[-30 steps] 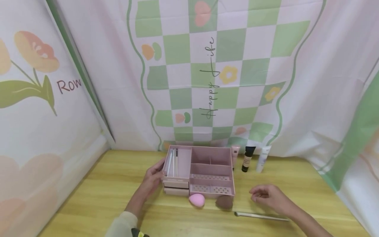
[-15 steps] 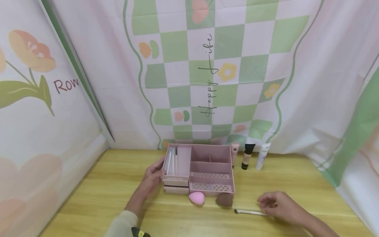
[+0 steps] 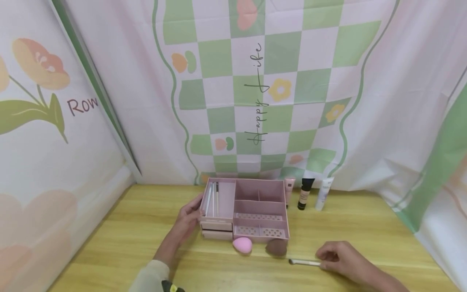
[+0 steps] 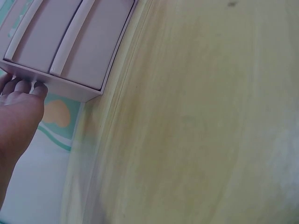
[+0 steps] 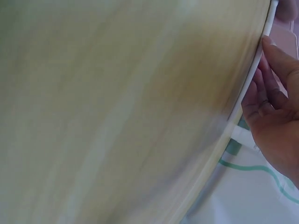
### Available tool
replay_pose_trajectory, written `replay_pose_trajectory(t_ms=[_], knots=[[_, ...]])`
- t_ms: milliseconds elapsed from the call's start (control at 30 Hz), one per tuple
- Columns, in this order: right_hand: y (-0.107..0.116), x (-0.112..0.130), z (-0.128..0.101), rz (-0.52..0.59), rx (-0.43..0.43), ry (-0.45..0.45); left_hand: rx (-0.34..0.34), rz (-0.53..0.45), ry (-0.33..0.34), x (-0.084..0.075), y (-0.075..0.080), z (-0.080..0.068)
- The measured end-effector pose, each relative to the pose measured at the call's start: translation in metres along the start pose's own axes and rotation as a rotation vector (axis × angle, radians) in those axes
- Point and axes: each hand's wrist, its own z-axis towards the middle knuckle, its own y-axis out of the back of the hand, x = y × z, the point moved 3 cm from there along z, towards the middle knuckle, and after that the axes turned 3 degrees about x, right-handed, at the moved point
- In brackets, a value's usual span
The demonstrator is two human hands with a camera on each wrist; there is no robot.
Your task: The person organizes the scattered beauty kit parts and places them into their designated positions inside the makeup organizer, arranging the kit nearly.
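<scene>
A pink compartment organizer (image 3: 260, 185) stands on the wooden table (image 3: 127, 235); its drawer fronts show in the left wrist view (image 4: 70, 42). My left hand (image 3: 187, 219) rests against its left wall, fingertips (image 4: 23, 87) pressed on the edge. Several slim brushes (image 3: 213, 198) lie in its left compartment. A white-handled makeup brush (image 3: 304, 263) lies on the table at the front right. My right hand (image 3: 337, 257) is down on its handle, and its curled fingers (image 5: 268, 93) pinch the white handle (image 5: 254, 70). A pink sponge (image 3: 242, 245) and a brown sponge (image 3: 276, 247) lie in front of the organizer.
A pink tube (image 3: 290, 188), a dark-capped bottle (image 3: 305, 194) and a white tube (image 3: 324, 194) stand upright right of the organizer, by the backdrop. Printed cloth walls close the table in at the back and on both sides.
My right hand moved down and to the right from above the table onto the brush handle and closed on it. The left hand and the organizer stayed put.
</scene>
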Motion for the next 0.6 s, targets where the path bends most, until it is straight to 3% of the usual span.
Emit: replay_pose_trajectory(t_ms=[133, 267, 600], knots=[[-0.0049, 0.0051, 0.0038, 0.024, 0.004, 0.06, 0.001, -0.002, 0.008, -0.0007, -0.0003, 0.0005], [-0.0068, 0.007, 0.0062, 0.054, 0.036, 0.047, -0.001, -0.006, 0.003, -0.0004, -0.0005, 0.0007], [-0.0107, 0.0043, 0.0085, 0.0, 0.052, 0.027, 0.002, 0.002, -0.01, -0.0013, -0.0015, 0.0009]])
